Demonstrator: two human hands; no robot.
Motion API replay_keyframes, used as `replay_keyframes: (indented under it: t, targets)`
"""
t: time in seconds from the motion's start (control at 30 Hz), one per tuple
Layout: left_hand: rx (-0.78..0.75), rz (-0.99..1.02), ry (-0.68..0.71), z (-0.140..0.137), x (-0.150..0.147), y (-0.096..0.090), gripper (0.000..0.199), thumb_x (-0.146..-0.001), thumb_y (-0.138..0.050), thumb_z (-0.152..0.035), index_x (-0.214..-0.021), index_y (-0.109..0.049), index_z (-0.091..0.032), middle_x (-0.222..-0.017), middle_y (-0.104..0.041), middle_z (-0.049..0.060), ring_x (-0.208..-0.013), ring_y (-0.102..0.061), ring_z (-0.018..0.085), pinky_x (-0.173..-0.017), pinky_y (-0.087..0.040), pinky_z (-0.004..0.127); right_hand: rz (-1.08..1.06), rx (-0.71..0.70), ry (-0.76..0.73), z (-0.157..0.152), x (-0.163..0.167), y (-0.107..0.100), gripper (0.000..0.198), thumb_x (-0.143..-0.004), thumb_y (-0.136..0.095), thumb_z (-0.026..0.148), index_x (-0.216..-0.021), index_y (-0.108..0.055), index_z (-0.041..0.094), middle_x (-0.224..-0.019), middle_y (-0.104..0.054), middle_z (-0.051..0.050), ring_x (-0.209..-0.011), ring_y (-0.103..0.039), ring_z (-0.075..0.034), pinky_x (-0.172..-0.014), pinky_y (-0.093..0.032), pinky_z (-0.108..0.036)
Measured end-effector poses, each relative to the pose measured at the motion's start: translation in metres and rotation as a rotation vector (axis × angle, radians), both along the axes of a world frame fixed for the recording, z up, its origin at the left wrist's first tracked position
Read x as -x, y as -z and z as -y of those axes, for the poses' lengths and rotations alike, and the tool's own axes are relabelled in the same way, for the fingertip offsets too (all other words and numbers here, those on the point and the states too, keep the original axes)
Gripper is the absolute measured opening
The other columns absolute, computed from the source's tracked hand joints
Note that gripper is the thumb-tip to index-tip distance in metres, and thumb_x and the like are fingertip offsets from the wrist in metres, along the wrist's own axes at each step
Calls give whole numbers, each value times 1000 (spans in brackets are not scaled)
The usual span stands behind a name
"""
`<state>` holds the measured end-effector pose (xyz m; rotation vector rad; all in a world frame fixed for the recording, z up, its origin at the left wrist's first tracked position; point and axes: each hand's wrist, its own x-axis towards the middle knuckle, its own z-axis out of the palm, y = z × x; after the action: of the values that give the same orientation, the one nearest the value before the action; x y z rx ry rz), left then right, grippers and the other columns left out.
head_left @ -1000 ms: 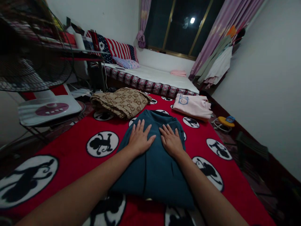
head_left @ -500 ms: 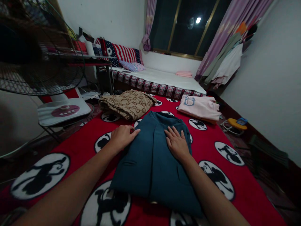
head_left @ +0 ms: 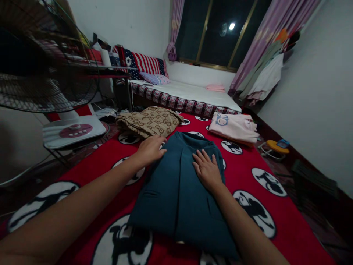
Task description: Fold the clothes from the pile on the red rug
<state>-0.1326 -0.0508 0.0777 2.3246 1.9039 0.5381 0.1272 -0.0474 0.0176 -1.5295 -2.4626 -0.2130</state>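
Note:
A dark teal jacket (head_left: 162,198), folded into a long shape with its collar at the far end, lies on the red blanket (head_left: 278,221). Slit pockets show on its front, and a dark line runs down the middle. My right hand (head_left: 206,170) rests flat on the jacket's upper right part, fingers spread. At the upper left edge is my left hand (head_left: 151,150), its thumb apart from its bent fingers and touching or just above the cloth; nothing is held. Beyond that hand lies a folded tan patterned cloth (head_left: 151,120).
Folded pink clothing (head_left: 234,127) sits at the blanket's far right. A running fan (head_left: 49,70) stands close on the left. Behind are a bed (head_left: 187,90) with pillows and a window. A yellow-topped stool (head_left: 277,146) is on the right floor.
My left hand has shifted slightly up and forward along the jacket's left edge. My right hand stays on the jacket, almost unmoved.

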Motion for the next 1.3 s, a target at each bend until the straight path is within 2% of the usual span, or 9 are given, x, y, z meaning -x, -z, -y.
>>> replay_keyframes:
  t: [0.07,0.17,0.23,0.33,0.43,0.57,1.03,1.2,1.3]
  targets:
    - [-71,21,152,-6,-27,-3,46,-87,-53,-38,-128,-56,-18,-134,-55,11,-125,-50,23,-106,-37,34,-3,-2,-2,0,0,0,46,-99,-30,38,-137,-50,21,-149,-41,-6,-143,-26,-25,-114,-15,-55]
    - [61,25,335,-15,-66,9,61,-91,-43,-54,-142,-42,-21,-152,-34,11,-141,-30,27,-114,-27,44,-9,-4,-3,0,-1,1,46,-99,-31,36,-138,-49,20,-149,-41,-6,-143,-25,-24,-114,-15,-55]
    - [129,-29,320,-20,-82,23,65,-90,-38,-62,-145,-38,-27,-157,-24,9,-145,-17,31,-114,-19,55,-15,-8,-1,0,-2,1,46,-98,-32,34,-139,-48,20,-150,-40,-5,-143,-25,-24,-115,-16,-54]
    - [108,-81,213,-25,-88,46,62,-90,-34,-63,-143,-40,-32,-159,-18,7,-147,-8,30,-114,-8,60,-36,-28,63,0,-3,1,48,-97,-35,35,-140,-46,18,-153,-34,-6,-144,-21,-24,-115,-16,-53]
    - [76,-74,159,-29,-84,59,60,-90,-33,-64,-143,-38,-37,-160,-16,4,-147,-7,29,-114,-6,61,-63,-29,225,-2,-4,1,52,-95,-37,43,-143,-42,21,-157,-26,-7,-145,-15,-28,-112,-18,-59]
    - [80,-78,159,-33,-81,62,62,-89,-33,-66,-144,-38,-37,-160,-15,4,-147,-6,29,-114,-4,61,-60,29,350,-6,-5,1,59,-95,-36,49,-147,-35,22,-158,-20,-7,-146,-12,-29,-110,-21,-61]
    - [108,-81,168,-32,-81,57,61,-90,-35,-65,-144,-38,-36,-160,-16,2,-147,-7,29,-114,-7,59,-28,28,336,-7,-5,3,59,-95,-35,49,-147,-34,22,-158,-21,-7,-146,-12,-28,-109,-25,-56]
    - [102,-88,166,-32,-81,57,61,-90,-34,-64,-144,-38,-36,-159,-17,3,-147,-8,29,-115,-7,59,-89,8,310,-8,-6,5,58,-94,-38,48,-145,-38,22,-157,-25,-8,-145,-14,-29,-109,-25,-56]
    - [102,-81,173,-31,-81,57,61,-90,-35,-65,-144,-38,-36,-159,-17,4,-147,-7,29,-114,-6,60,-183,-25,263,-8,-10,6,53,-92,-43,45,-140,-45,23,-155,-29,-9,-144,-17,-29,-108,-27,-54]
